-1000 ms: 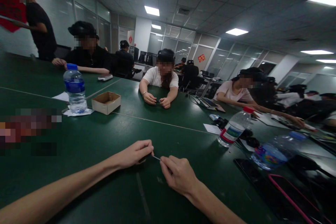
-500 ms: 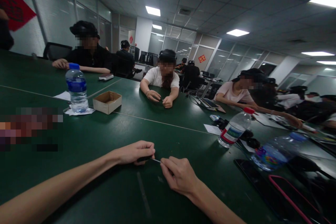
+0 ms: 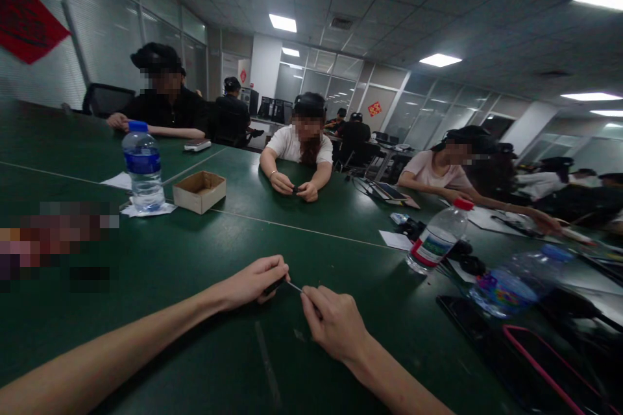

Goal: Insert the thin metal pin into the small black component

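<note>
**Head camera: two hands pinch one thin tool**

The left hand (image 3: pixel 256 280) is closed on the dark handle of the thin tool (image 3: pixel 285 284). The right hand (image 3: pixel 333 323) pinches its metal tip, just above the green table (image 3: pixel 233 233). Neither hand has really moved in the last half second. A water bottle (image 3: pixel 143 168) and a cardboard box (image 3: pixel 199 191) stand to the left. Other people sit opposite in the glass-walled office.

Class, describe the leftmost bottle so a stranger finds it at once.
On the green table, look left, beside the open cardboard box. The bottle stands on white paper; it alone pairs a blue cap with a blue label.
</note>
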Demonstrator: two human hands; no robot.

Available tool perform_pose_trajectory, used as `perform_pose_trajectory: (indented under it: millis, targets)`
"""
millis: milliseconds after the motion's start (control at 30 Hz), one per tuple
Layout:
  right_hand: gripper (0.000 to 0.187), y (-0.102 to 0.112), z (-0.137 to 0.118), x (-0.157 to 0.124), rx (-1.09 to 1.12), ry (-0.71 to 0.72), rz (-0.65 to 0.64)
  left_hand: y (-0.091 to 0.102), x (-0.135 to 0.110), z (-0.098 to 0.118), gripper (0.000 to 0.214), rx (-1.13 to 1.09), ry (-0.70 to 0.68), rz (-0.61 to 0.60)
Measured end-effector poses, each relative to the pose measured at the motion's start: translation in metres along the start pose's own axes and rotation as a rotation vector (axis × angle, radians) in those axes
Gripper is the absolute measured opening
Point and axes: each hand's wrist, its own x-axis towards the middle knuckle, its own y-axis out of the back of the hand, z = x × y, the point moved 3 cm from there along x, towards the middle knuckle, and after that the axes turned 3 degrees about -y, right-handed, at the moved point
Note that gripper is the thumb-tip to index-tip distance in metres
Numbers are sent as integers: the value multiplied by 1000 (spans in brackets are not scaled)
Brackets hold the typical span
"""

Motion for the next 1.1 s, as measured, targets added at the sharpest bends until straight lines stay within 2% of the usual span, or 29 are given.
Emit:
perform_pose_trajectory:
  millis: [500,1100]
  targets:
    - [28,3,-1,0,15,-29,15,-1,0,-2,46,68,-8,74]
    - [30,1,0,0,-9,-12,16,-1,2,-4,48,41,-7,48]
